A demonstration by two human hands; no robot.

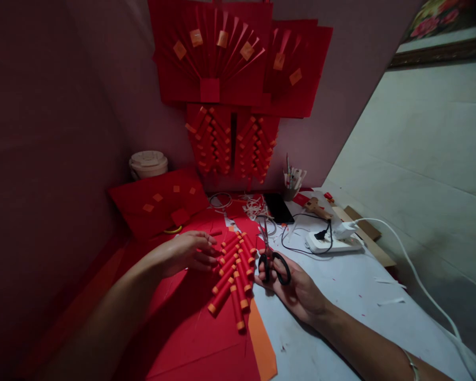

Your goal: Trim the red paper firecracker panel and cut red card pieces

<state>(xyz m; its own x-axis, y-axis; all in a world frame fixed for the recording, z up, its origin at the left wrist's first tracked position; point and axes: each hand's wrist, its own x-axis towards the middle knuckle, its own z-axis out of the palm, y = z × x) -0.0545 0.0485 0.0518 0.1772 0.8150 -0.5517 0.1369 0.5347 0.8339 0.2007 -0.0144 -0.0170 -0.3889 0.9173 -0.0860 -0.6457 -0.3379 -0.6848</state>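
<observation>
Red panel [158,196] leans mid-left, right corner near my left hand [188,253]. That hand, just left of centre: fingers part open, loosely curled, nothing seen in grasp; I can't tell if the tips touch the cluster of orange-ended red rolls [243,275] at frame centre, lying on red sheet [194,330]. Orange card [262,336] edge pokes out bottom centre. My right hand [297,291], right of centre, is curled round the scissors [267,248] by their black handles, blades up-frame. Most swing room: white tabletop [353,286], lower right, bounded by power strip [316,244] and wall [432,159].
</observation>
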